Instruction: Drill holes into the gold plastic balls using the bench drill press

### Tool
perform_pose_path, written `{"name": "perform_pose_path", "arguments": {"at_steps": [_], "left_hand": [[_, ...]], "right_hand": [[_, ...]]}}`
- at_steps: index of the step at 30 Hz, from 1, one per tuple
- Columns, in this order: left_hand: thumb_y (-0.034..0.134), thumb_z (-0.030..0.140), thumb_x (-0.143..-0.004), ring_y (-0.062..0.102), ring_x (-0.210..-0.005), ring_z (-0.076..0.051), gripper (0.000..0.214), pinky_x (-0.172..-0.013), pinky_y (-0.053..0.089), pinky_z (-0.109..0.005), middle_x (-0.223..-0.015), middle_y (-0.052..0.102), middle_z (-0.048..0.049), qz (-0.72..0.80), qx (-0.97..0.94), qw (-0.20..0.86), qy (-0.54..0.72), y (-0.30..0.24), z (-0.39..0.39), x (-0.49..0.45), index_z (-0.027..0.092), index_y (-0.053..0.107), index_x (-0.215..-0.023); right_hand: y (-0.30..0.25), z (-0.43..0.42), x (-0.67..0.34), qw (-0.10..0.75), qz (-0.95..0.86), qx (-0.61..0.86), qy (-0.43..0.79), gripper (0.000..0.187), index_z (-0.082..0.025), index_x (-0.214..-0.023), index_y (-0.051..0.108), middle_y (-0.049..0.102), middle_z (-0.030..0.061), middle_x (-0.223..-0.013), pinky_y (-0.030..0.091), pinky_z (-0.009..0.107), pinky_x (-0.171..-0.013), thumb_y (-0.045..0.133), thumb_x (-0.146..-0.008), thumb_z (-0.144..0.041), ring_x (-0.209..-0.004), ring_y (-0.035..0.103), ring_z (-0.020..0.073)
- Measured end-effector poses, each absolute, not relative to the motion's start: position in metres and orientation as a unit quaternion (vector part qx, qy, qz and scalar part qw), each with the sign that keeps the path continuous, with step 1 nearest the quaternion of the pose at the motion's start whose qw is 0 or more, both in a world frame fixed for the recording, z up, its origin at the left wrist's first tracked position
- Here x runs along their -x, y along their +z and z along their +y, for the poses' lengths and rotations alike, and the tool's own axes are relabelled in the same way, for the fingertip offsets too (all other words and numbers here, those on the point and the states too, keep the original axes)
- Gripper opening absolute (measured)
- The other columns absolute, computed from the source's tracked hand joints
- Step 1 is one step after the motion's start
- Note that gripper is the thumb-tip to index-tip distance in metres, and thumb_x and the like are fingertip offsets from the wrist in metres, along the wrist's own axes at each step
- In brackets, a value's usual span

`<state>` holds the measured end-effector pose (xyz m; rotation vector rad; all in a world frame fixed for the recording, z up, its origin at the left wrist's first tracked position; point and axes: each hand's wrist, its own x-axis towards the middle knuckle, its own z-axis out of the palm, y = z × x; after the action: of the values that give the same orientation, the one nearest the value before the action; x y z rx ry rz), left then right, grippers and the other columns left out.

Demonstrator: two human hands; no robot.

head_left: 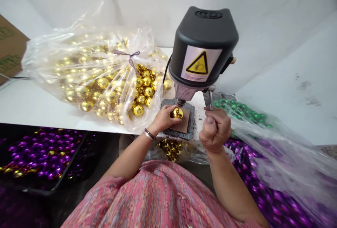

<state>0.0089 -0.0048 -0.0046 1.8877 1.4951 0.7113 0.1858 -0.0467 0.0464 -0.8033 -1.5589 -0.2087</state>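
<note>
Under the chuck of a black bench drill press (204, 41), my left hand (165, 118) grips a shiny gold ball (178, 112). The ball rests over a brown board (182, 126) on the grey drill base (191, 115), and a dark spot shows on its top. My right hand (215, 128) is closed around the metal feed lever (211, 98) at the machine's right side; the lever's lower end is hidden in the fist. Dark crumbs lie scattered about the base.
Left of the drill lies a clear plastic bag (79, 70) of gold balls on the white table (39, 105). Green balls (239, 110) and purple balls (273, 193) in plastic are at right. A dark crate (61, 175) of purple and gold balls stands lower left. A cardboard box (12, 49) is far left.
</note>
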Motion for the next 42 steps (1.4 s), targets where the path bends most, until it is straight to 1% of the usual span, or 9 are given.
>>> {"name": "perform_pose_path", "arguments": {"at_steps": [8,12,16,20,25,27,30,34,42], "left_hand": [[0.079,0.032,-0.071,0.062,-0.106,-0.023,0.045,-0.095,0.051,-0.034,-0.111,0.066,-0.0068,0.566,-0.720,0.309,0.256,0.000,-0.006,-0.009,0.020,0.070,-0.113],[0.078,0.028,-0.071,0.065,-0.104,-0.024,0.047,-0.094,0.052,-0.035,-0.113,0.071,-0.0063,0.549,-0.727,0.317,0.262,0.000,-0.007,-0.009,0.019,0.068,-0.117],[0.079,0.023,-0.072,0.066,-0.111,-0.024,0.059,-0.101,0.050,-0.038,-0.121,0.071,-0.0062,0.537,-0.718,0.331,0.295,-0.008,-0.013,-0.007,0.020,0.062,-0.129],[0.081,0.020,-0.071,0.063,-0.121,-0.024,0.064,-0.107,0.048,-0.038,-0.130,0.067,-0.0088,0.486,-0.736,0.345,0.320,-0.006,-0.031,0.003,0.020,0.061,-0.132],[0.089,0.034,-0.066,0.067,-0.105,-0.021,0.079,-0.092,0.055,-0.034,-0.137,0.062,-0.0119,0.401,-0.781,0.386,0.284,0.008,-0.049,0.019,0.024,0.058,-0.138],[0.079,0.034,-0.079,0.068,-0.093,-0.017,0.062,-0.087,0.056,-0.032,-0.128,0.066,-0.0113,0.442,-0.762,0.356,0.310,0.011,-0.047,0.029,0.022,0.059,-0.136],[0.056,0.023,-0.095,0.066,-0.103,-0.020,0.033,-0.096,0.053,-0.036,-0.117,0.070,-0.0128,0.591,-0.689,0.209,0.363,0.012,-0.036,0.051,0.017,0.065,-0.126],[0.047,0.012,-0.093,0.063,-0.116,-0.030,0.038,-0.100,0.050,-0.043,-0.121,0.066,-0.0209,0.744,-0.613,0.082,0.254,0.008,-0.025,0.081,0.011,0.061,-0.128],[0.056,0.020,-0.088,0.068,-0.101,-0.033,0.046,-0.085,0.053,-0.043,-0.116,0.067,-0.0206,0.768,-0.621,0.096,0.122,0.004,-0.025,0.088,0.016,0.057,-0.134]], "right_hand": [[0.026,-0.045,-0.185,0.641,-0.674,0.353,-0.102,0.020,-0.022,-0.103,0.058,0.061,-0.0004,-0.082,0.055,0.034,-0.076,0.049,-0.087,-0.015,-0.084,0.066,0.0149],[0.062,-0.045,-0.184,0.652,-0.654,0.369,-0.104,0.014,-0.020,-0.094,0.061,0.062,-0.0003,-0.078,0.052,0.030,-0.068,0.048,-0.091,-0.024,-0.074,0.063,0.0125],[0.122,-0.038,-0.179,0.666,-0.561,0.491,-0.014,0.035,-0.018,-0.073,0.057,0.054,-0.0029,-0.062,0.042,0.026,-0.055,0.046,-0.094,-0.044,-0.055,0.051,0.0084],[0.142,-0.030,-0.176,0.670,-0.528,0.520,0.046,0.045,-0.018,-0.073,0.056,0.055,-0.0024,-0.066,0.043,0.027,-0.056,0.046,-0.092,-0.058,-0.059,0.053,0.0093],[0.131,-0.029,-0.178,0.668,-0.528,0.524,-0.005,0.055,-0.018,-0.074,0.058,0.056,-0.0017,-0.068,0.044,0.029,-0.056,0.041,-0.091,-0.067,-0.056,0.055,0.0088],[0.128,-0.030,-0.178,0.666,-0.529,0.525,-0.018,0.056,-0.018,-0.074,0.058,0.055,-0.0016,-0.067,0.043,0.029,-0.055,0.039,-0.091,-0.068,-0.056,0.055,0.0090],[0.128,-0.031,-0.177,0.661,-0.532,0.529,-0.029,0.057,-0.018,-0.074,0.058,0.054,-0.0010,-0.066,0.042,0.029,-0.055,0.036,-0.092,-0.067,-0.058,0.055,0.0098],[0.128,-0.032,-0.175,0.673,-0.525,0.521,-0.016,0.055,-0.019,-0.072,0.056,0.054,-0.0016,-0.065,0.042,0.030,-0.055,0.039,-0.091,-0.068,-0.058,0.056,0.0105],[0.125,-0.035,-0.175,0.675,-0.522,0.520,-0.018,0.053,-0.019,-0.071,0.058,0.055,-0.0011,-0.063,0.042,0.031,-0.057,0.042,-0.091,-0.065,-0.057,0.055,0.0108]]}}
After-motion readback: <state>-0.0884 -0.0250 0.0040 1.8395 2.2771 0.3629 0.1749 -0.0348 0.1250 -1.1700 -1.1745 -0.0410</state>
